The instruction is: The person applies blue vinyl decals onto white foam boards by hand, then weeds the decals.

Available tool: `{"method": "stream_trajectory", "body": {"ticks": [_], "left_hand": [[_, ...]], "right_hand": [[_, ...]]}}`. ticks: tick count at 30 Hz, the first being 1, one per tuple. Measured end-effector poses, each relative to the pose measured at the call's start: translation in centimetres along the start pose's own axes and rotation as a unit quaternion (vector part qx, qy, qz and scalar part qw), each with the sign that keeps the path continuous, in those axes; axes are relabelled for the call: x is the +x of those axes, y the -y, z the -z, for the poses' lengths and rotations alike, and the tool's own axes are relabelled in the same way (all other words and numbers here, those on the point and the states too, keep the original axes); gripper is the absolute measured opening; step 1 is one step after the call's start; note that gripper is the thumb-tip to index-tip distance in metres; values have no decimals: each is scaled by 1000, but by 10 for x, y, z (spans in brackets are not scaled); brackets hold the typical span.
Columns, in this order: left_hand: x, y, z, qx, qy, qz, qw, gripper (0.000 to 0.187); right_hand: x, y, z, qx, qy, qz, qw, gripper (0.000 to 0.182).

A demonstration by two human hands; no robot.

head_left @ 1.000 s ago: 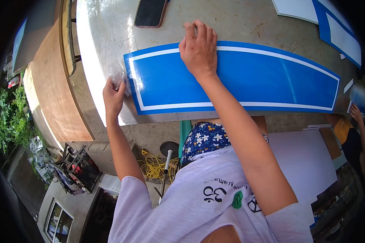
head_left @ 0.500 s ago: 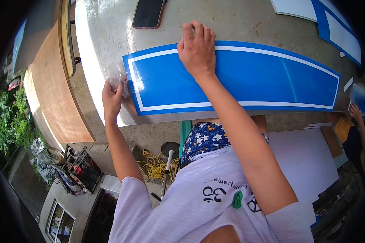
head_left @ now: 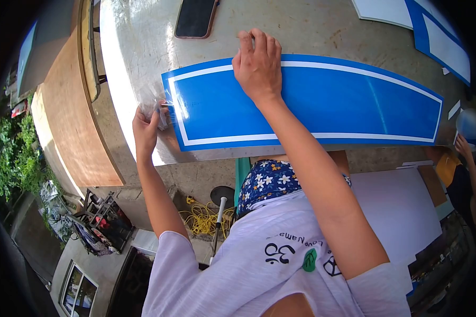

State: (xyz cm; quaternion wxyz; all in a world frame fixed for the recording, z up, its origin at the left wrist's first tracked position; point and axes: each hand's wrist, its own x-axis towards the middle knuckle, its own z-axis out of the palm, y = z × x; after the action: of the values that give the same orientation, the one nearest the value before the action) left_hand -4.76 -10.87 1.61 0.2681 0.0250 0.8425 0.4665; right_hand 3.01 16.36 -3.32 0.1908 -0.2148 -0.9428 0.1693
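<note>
A long blue panel with a white border line (head_left: 328,100) lies flat on the metal table, its upper edge curved. My right hand (head_left: 259,68) rests over that upper edge, fingers bent but apart, fingertips on the tabletop beyond it. At the panel's left end, my left hand (head_left: 145,129) pinches a crumpled piece of clear plastic film (head_left: 152,100). Glare hides where the film ends and whether it touches the panel.
A phone (head_left: 195,18) lies on the metal table (head_left: 280,31) at the top. Blue and white panels (head_left: 439,42) sit at the upper right. Beside the table are a plywood sheet (head_left: 74,121) and yellow cord (head_left: 203,216). Another person's hand (head_left: 464,148) shows at far right.
My left hand has shifted very slightly, and the clear film around its fingers has changed shape. My right hand stays in the same place on the panel.
</note>
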Motion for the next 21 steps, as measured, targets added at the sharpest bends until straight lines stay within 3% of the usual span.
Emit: {"method": "stream_trajectory", "body": {"ticks": [15,19,21], "left_hand": [[2,19,19,-78,34,-2,996,27],[-18,25,30,-275,-68,-47,958,38],[-30,40,28,-395,-55,-6,917,35]], "right_hand": [[-1,1,2,-1,2,0,1000,36],[0,2,5,-2,6,-4,1000,36],[0,2,9,0,-2,-6,1000,36]]}}
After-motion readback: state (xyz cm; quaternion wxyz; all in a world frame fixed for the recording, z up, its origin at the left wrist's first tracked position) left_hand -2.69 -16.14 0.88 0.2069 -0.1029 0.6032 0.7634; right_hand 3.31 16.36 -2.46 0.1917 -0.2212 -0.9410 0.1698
